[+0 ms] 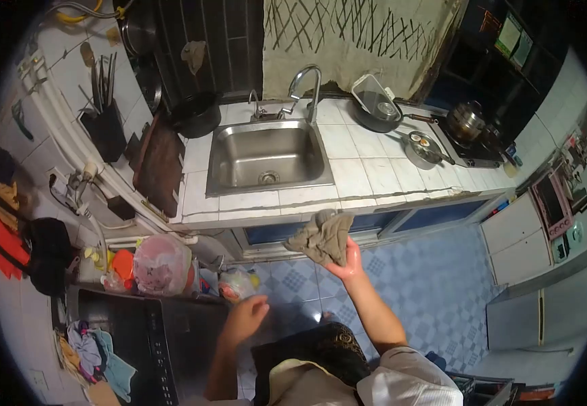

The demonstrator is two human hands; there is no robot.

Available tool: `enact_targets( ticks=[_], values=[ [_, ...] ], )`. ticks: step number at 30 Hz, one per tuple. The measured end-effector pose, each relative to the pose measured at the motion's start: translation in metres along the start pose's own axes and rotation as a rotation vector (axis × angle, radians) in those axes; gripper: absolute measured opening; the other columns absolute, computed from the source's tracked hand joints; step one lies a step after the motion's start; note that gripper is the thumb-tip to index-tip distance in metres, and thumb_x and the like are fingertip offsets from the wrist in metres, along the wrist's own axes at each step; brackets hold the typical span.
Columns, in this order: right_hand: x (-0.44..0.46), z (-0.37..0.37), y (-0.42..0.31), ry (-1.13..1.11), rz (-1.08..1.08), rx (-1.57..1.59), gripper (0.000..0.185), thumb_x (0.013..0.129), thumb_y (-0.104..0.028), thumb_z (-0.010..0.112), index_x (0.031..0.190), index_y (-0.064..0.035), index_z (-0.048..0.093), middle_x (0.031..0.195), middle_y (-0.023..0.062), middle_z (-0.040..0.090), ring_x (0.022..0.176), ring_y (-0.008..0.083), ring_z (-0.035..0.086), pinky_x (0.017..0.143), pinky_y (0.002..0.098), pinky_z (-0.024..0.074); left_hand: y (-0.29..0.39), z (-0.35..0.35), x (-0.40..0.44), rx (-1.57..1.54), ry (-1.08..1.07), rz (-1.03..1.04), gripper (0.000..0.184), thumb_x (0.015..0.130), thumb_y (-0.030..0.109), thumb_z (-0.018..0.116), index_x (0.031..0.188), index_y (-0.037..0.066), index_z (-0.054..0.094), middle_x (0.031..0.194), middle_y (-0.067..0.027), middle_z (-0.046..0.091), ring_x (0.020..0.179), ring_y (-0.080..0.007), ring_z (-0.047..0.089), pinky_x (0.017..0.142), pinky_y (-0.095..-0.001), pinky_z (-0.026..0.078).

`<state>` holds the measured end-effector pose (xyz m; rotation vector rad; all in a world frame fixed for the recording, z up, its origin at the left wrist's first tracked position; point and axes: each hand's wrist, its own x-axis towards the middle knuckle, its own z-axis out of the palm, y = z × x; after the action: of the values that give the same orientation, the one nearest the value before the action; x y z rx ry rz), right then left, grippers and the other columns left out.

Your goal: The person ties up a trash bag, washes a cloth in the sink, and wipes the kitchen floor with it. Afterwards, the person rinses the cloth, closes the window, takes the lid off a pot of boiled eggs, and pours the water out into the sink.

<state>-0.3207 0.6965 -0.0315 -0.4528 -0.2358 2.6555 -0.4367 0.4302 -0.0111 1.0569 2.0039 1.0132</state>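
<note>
A crumpled brown-grey cloth (pixel 324 238) hangs from my right hand (pixel 349 260), whose fingers are wrapped in it, in front of the counter edge. My left hand (pixel 247 319) is lower and to the left, over the floor beside a black appliance; its fingers are curled, and I cannot make out whether anything is in them. Beyond the cloth, the steel sink (pixel 270 154) is set into the white-tiled counter (pixel 358 177), with a curved faucet (pixel 316 88) at its back edge.
A black pot (pixel 197 116) stands left of the sink. To the right are a dark pan (pixel 377 120), a small pot (pixel 423 150) and a stove (pixel 476 152) with a steel pot on it. Bags (pixel 161 265) and a black appliance (pixel 192 338) are at the lower left.
</note>
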Motion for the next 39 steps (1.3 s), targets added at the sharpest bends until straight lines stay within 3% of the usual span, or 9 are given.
enact_targets(
  ticks=[13, 16, 18, 22, 26, 31, 34, 38, 39],
  values=[
    [0.294, 0.023, -0.111, -0.198, 0.018, -0.091, 0.035, 0.082, -0.024, 0.04, 0.109, -0.0038, 0.049, 0.111, 0.0115, 0.05, 0.104, 0.0286, 0.046, 0.093, 0.042, 0.0316, 0.03, -0.009, 0.237, 0.037, 0.244, -0.057, 0.024, 0.078, 0.022, 0.053, 0.095, 0.005, 0.055, 0.086, -0.0148, 0.059, 0.081, -0.0294, 0.057, 0.069, -0.0352, 0.044],
    [0.386, -0.021, -0.124, -0.068, 0.248, 0.058, 0.024, 0.078, -0.013, 0.049, 0.1, -0.0051, 0.054, 0.099, 0.0088, 0.056, 0.098, 0.0227, 0.05, 0.085, 0.0343, 0.0381, 0.042, -0.012, 0.293, 0.016, 0.238, -0.131, 0.022, 0.079, 0.02, 0.053, 0.095, 0.004, 0.055, 0.085, -0.0157, 0.059, 0.081, -0.0305, 0.056, 0.067, -0.0351, 0.045],
    [0.415, -0.029, -0.121, 0.319, -0.097, -1.328, 0.024, 0.082, -0.017, 0.044, 0.094, 0.0007, 0.056, 0.093, 0.011, 0.059, 0.087, 0.023, 0.054, 0.078, 0.0315, 0.0402, 0.049, -0.018, 0.326, -0.075, 0.286, -0.1, 0.019, 0.079, 0.016, 0.053, 0.094, 0.004, 0.055, 0.084, -0.0159, 0.059, 0.08, -0.0293, 0.057, 0.065, -0.0336, 0.045],
    [0.47, -0.041, -0.182, 0.573, -0.696, -1.368, 0.032, 0.083, -0.026, 0.048, 0.084, 0.0047, 0.057, 0.078, 0.0144, 0.06, 0.072, 0.0188, 0.054, 0.066, 0.0314, 0.042, 0.013, -0.026, 0.404, -0.209, 0.237, -0.072, 0.023, 0.083, 0.018, 0.049, 0.099, 0.004, 0.054, 0.081, -0.0095, 0.06, 0.074, -0.0154, 0.057, 0.066, -0.027, 0.044],
    [0.536, -0.014, -0.272, 0.499, -1.06, -1.358, 0.027, 0.081, -0.02, 0.044, 0.08, 0.0034, 0.056, 0.075, 0.0134, 0.059, 0.071, 0.0208, 0.054, 0.066, 0.0315, 0.0412, -0.024, -0.033, 0.496, -0.782, 0.22, -0.331, 0.036, 0.084, 0.03, 0.047, 0.105, 0.002, 0.053, 0.097, -0.0068, 0.056, 0.088, -0.0154, 0.053, 0.073, -0.0268, 0.043],
    [0.608, -0.016, -0.334, 0.41, -0.793, -1.386, 0.023, 0.08, -0.014, 0.037, 0.07, 0.0006, 0.053, 0.059, 0.0075, 0.052, 0.054, 0.0143, 0.049, 0.049, 0.0274, 0.0387, -0.093, -0.02, 0.594, -0.953, 0.216, -0.546, 0.043, 0.08, 0.031, 0.051, 0.114, 0.005, 0.045, 0.112, -0.0114, 0.048, 0.101, -0.0233, 0.049, 0.083, -0.0334, 0.042],
    [0.683, -0.107, -0.387, 0.308, -0.729, -0.931, 0.015, 0.078, -0.02, 0.049, 0.08, -0.0076, 0.056, 0.071, 0.0031, 0.055, 0.069, 0.0142, 0.052, 0.059, 0.0257, 0.043, -0.088, -0.025, 0.622, -0.997, 0.238, -0.639, 0.041, 0.077, 0.029, 0.054, 0.11, 0.006, 0.047, 0.11, -0.0105, 0.049, 0.099, -0.023, 0.049, 0.079, -0.0327, 0.044],
    [0.654, -0.059, -0.366, 0.237, -0.59, -1.135, 0.025, 0.083, -0.027, 0.046, 0.088, -0.0048, 0.055, 0.075, 0.0053, 0.055, 0.073, 0.0139, 0.052, 0.063, 0.0284, 0.0425, -0.108, -0.013, 0.659, -0.908, 0.193, -0.71, 0.04, 0.074, 0.029, 0.058, 0.106, 0.008, 0.049, 0.106, -0.0088, 0.049, 0.096, -0.0212, 0.049, 0.074, -0.0326, 0.046],
    [0.634, -0.057, -0.344, 0.161, -0.874, -1.068, 0.016, 0.081, -0.013, 0.045, 0.09, -0.0015, 0.051, 0.08, 0.0073, 0.056, 0.071, 0.0162, 0.054, 0.06, 0.0289, 0.0451, -0.109, -0.014, 0.662, -0.915, 0.158, -0.677, 0.041, 0.073, 0.03, 0.059, 0.106, 0.008, 0.049, 0.104, -0.0075, 0.049, 0.094, -0.0201, 0.048, 0.072, -0.033, 0.046]
  ],
)
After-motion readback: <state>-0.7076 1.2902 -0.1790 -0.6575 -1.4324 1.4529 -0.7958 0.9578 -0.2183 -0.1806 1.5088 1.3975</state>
